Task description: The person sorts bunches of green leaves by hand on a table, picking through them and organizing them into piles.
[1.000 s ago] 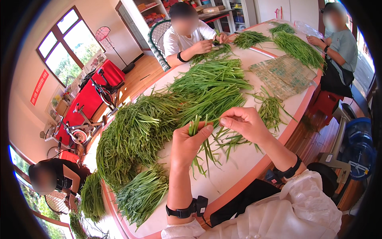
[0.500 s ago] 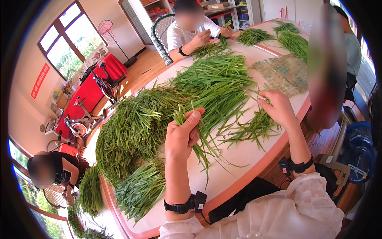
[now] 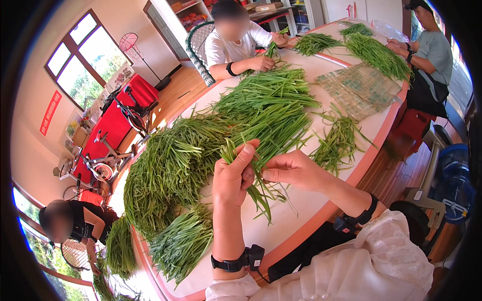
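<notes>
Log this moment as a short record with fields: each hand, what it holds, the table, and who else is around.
left hand: shut on a small bunch of green stalks, held upright
right hand: pinching the same bunch from the right
table: round, white top, orange rim
big heap of greens: lies beyond the hands
small loose pile: right of the hands
others: three people sit around the table

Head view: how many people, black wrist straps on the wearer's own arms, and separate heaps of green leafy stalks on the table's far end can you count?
People other than the wearer: 3 (white shirt, grey shirt, black top)
Black wrist straps on the wearer's arms: 2 (left, right)
Heaps of green leafy stalks at the table's far end: 2 ()
Total: 7
</notes>
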A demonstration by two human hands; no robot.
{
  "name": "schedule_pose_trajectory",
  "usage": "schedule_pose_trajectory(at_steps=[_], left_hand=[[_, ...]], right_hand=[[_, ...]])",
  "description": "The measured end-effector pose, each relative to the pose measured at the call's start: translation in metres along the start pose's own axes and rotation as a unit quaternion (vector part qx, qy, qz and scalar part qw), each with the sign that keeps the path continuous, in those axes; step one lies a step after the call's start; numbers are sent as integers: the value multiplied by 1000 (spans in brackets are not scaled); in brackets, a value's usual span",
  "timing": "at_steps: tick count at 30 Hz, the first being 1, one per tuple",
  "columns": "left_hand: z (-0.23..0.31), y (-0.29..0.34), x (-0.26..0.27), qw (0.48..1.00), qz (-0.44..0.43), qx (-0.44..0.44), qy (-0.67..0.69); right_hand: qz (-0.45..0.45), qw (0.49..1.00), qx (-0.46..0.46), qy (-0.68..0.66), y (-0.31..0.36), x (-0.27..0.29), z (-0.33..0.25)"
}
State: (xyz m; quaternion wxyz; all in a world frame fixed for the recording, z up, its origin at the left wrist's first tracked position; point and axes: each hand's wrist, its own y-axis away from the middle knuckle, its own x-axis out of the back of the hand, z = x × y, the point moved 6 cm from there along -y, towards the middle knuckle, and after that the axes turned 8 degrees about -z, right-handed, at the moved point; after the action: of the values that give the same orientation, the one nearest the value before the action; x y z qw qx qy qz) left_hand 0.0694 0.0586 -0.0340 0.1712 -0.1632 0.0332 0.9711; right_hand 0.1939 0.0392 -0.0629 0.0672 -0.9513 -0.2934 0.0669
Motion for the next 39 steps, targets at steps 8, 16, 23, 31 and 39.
schedule_pose_trajectory(at_steps=[8,16,23,31,39], left_hand=[[1,1,-5,1000,-27,1,0],[2,1,0,1000,11,-5,-6],[2,2,-2,1000,12,1,-5],[1,1,1,1000,21,-11,-20],[3,3,-2,997,41,-13,-59]], right_hand=[[20,998,-10,-53,4,3,4],[64,997,36,16,7,8,-6],[82,989,98,80,10,11,-18],[58,988,90,108,8,2,-14],[82,994,31,67,5,4,-4]])
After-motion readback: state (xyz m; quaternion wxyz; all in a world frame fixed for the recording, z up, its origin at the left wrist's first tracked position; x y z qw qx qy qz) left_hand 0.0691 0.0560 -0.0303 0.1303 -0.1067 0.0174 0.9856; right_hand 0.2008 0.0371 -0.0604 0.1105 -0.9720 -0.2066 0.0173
